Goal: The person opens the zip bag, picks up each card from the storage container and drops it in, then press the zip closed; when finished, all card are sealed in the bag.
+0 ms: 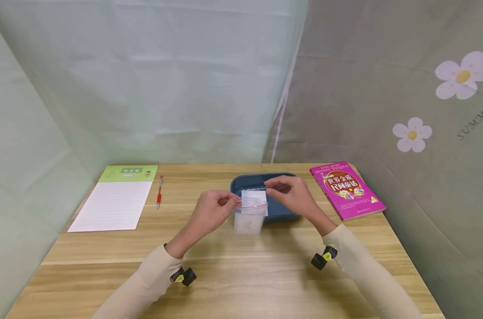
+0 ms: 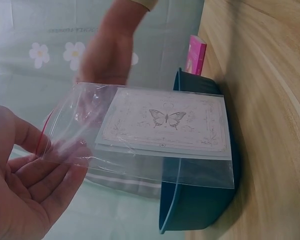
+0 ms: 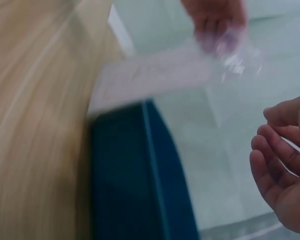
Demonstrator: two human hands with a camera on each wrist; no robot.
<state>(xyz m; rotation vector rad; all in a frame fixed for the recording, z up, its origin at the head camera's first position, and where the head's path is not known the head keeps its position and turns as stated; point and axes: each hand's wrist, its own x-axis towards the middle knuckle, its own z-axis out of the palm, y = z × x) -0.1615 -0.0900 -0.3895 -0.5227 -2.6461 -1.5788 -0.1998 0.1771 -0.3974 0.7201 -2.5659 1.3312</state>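
Observation:
A clear plastic zip bag (image 1: 254,206) with a red strip along its mouth hangs from my left hand (image 1: 211,210), whose thumb and fingers pinch the mouth end. Inside the bag is a pale card (image 2: 165,125) printed with a butterfly and a fine ornamental border. The bag hangs at the near side of a dark blue bin (image 1: 283,218). Over the bin, to the right of the bag, my right hand (image 1: 295,195) has loosely bent fingers with nothing visible between them. A pale sheet (image 1: 254,194) shows behind the bag; whether it lies in the bin I cannot tell.
On the wooden table (image 1: 225,283), a lined pad (image 1: 111,204) with a green header lies at the left, beside a red pen (image 1: 159,197). A pink book (image 1: 346,190) lies right of the bin. Fabric curtains (image 1: 177,79) enclose the back and sides.

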